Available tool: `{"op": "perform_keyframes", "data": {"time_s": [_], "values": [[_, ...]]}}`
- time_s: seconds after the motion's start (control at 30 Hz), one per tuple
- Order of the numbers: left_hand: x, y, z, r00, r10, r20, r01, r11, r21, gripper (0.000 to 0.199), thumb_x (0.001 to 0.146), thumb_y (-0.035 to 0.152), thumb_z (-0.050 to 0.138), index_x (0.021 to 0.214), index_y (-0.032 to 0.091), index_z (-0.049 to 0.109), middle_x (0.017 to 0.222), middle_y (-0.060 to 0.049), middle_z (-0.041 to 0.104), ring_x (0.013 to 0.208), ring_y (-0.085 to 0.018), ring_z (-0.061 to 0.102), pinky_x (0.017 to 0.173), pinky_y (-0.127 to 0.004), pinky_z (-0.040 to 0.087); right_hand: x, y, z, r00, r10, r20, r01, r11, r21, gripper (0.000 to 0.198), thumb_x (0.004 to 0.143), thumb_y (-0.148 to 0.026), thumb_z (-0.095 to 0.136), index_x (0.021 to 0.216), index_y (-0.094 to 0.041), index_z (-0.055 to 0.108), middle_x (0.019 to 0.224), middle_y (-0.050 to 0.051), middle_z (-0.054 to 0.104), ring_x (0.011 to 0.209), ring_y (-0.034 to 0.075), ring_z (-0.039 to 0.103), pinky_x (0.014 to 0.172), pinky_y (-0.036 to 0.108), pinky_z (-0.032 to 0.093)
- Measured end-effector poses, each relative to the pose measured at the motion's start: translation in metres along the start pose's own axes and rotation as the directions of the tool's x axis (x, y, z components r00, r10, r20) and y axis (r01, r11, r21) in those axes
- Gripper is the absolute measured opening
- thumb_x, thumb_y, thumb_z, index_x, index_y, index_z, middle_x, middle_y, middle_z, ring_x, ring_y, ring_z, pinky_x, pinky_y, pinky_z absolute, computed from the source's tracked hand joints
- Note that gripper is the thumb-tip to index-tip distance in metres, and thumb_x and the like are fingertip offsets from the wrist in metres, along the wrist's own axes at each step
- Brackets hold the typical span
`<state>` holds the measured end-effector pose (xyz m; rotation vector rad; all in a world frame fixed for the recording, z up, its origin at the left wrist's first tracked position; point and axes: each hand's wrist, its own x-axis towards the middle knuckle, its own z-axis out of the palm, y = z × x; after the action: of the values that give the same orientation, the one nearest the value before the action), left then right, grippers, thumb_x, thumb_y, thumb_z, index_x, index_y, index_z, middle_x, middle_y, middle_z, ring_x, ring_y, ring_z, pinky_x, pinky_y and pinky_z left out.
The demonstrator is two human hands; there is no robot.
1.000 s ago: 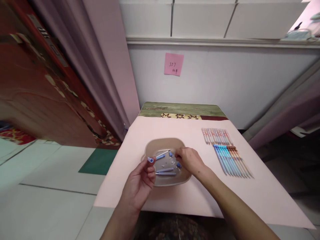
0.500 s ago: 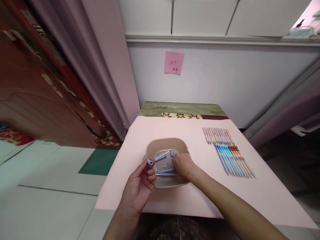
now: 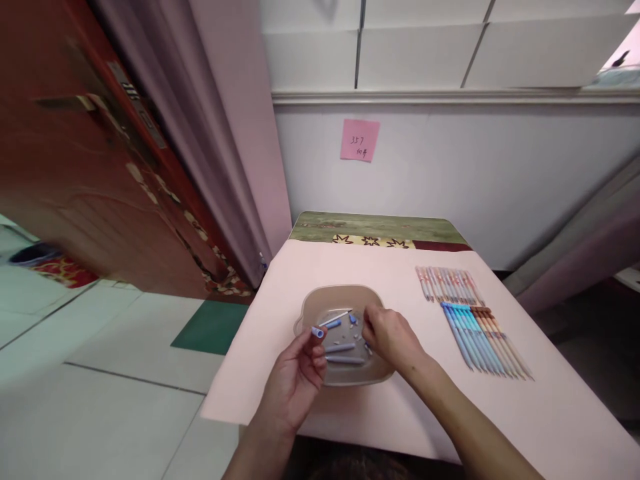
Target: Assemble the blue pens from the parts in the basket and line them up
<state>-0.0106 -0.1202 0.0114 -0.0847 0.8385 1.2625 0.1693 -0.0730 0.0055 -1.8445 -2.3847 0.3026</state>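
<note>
Between thumb and fingers, my left hand (image 3: 300, 367) pinches a short blue pen barrel (image 3: 317, 332), its hollow end facing up, over the left side of a beige plastic basin (image 3: 315, 303). My right hand (image 3: 393, 337) is at the basin's right side with its fingers curled together; what they grip, if anything, is hidden. Loose pen parts lie in the basin: a thin white refill (image 3: 336, 317), a blue grip piece (image 3: 332, 325), a small blue tip (image 3: 353, 320), pale blue barrels (image 3: 345, 360) and several tiny pieces.
Right of the basin, a row of blue and brown pens (image 3: 483, 340) lies on the pink table cover (image 3: 260, 353). Behind it is a row of clear pens with reddish patterns (image 3: 449, 285). A pink note (image 3: 360, 140) is stuck to the wall beyond the table.
My right hand has shifted rightward within the basin, uncovering more small parts. My left hand still holds the barrel over the basin's left side. The whole view has shifted slightly.
</note>
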Motion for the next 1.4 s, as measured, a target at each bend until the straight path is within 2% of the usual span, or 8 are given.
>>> {"op": "perform_keyframes", "data": {"time_s": [0.17,0.3,0.47,0.67,1.03,1.13,1.33,1.4], "values": [[0.002,-0.013,0.006,0.997,-0.069,0.021,0.069,0.998,-0.008,0.009,0.087,0.009,0.054,0.086,0.006,0.062,0.075,-0.007,0.066,0.048,-0.006,0.052,0.04,-0.015,0.043,-0.031,-0.007,-0.014,0.978,-0.017,-0.206,0.129,0.828,0.545,0.008,0.079,-0.014,0.052,0.073,-0.02,0.054,0.055,-0.005,0.055,0.05,0.01,0.053,0.05,0.018,0.038],[0.002,-0.02,0.008,0.995,-0.094,0.016,0.094,0.996,0.009,0.011,0.088,0.012,0.053,0.087,0.005,0.062,0.074,-0.007,0.067,0.046,-0.005,0.052,0.039,-0.014,0.044,-0.049,-0.019,-0.022,0.972,0.015,-0.236,0.168,0.661,0.732,0.006,0.081,-0.019,0.055,0.076,-0.02,0.059,0.057,-0.005,0.057,0.05,0.009,0.053,0.048,0.017,0.04],[-0.001,-0.027,0.011,0.997,-0.065,0.032,0.063,0.996,0.066,0.012,0.087,0.011,0.054,0.089,0.005,0.064,0.069,-0.005,0.067,0.046,-0.006,0.055,0.042,-0.014,0.048,-0.055,-0.025,-0.025,0.954,-0.006,-0.3,0.25,0.57,0.783,0.009,0.082,-0.018,0.059,0.085,-0.022,0.067,0.076,-0.001,0.07,0.066,0.012,0.066,0.06,0.019,0.05],[-0.006,-0.034,0.01,0.999,0.037,0.033,-0.041,0.989,0.139,0.009,0.084,0.011,0.059,0.088,0.007,0.066,0.074,-0.006,0.069,0.048,-0.006,0.057,0.043,-0.013,0.049,-0.058,-0.022,-0.021,0.942,0.015,-0.337,0.24,0.673,0.7,0.01,0.079,-0.016,0.063,0.083,-0.024,0.069,0.076,-0.002,0.072,0.068,0.013,0.068,0.061,0.02,0.051],[-0.009,-0.046,0.007,0.988,0.111,0.108,-0.13,0.974,0.186,0.014,0.073,0.017,0.074,0.082,0.011,0.064,0.068,-0.001,0.065,0.05,-0.006,0.056,0.043,-0.014,0.045,-0.06,-0.021,-0.019,0.965,0.012,-0.261,0.196,0.629,0.752,0.01,0.079,-0.016,0.064,0.083,-0.023,0.07,0.072,-0.002,0.071,0.065,0.013,0.066,0.062,0.021,0.051],[-0.009,-0.046,0.007,0.994,0.07,0.088,-0.085,0.98,0.181,0.011,0.075,0.016,0.072,0.08,0.011,0.064,0.064,-0.001,0.064,0.048,-0.006,0.055,0.042,-0.014,0.044,-0.056,-0.021,-0.016,0.978,0.053,-0.204,0.141,0.553,0.821,0.003,0.077,-0.022,0.068,0.079,-0.02,0.066,0.067,-0.002,0.068,0.058,0.011,0.063,0.056,0.02,0.049],[-0.005,-0.023,0.011,0.998,-0.061,0.019,0.059,0.996,0.073,0.011,0.087,0.011,0.054,0.084,0.007,0.064,0.071,-0.006,0.066,0.046,-0.005,0.052,0.039,-0.014,0.044,-0.04,-0.007,-0.01,0.992,0.119,-0.035,0.01,0.197,0.98,0.032,0.067,-0.04,0.077,0.082,-0.017,0.061,0.057,-0.006,0.057,0.049,0.008,0.053,0.047,0.019,0.044],[-0.003,-0.013,0.011,0.999,-0.035,0.003,0.035,0.999,0.014,0.013,0.089,0.011,0.051,0.084,0.007,0.062,0.075,-0.007,0.067,0.047,-0.004,0.052,0.04,-0.013,0.044,-0.037,-0.001,-0.009,0.988,0.154,-0.014,-0.009,0.154,0.988,0.031,0.071,-0.043,0.072,0.08,-0.016,0.06,0.054,-0.006,0.055,0.046,0.008,0.051,0.046,0.019,0.043]]}}
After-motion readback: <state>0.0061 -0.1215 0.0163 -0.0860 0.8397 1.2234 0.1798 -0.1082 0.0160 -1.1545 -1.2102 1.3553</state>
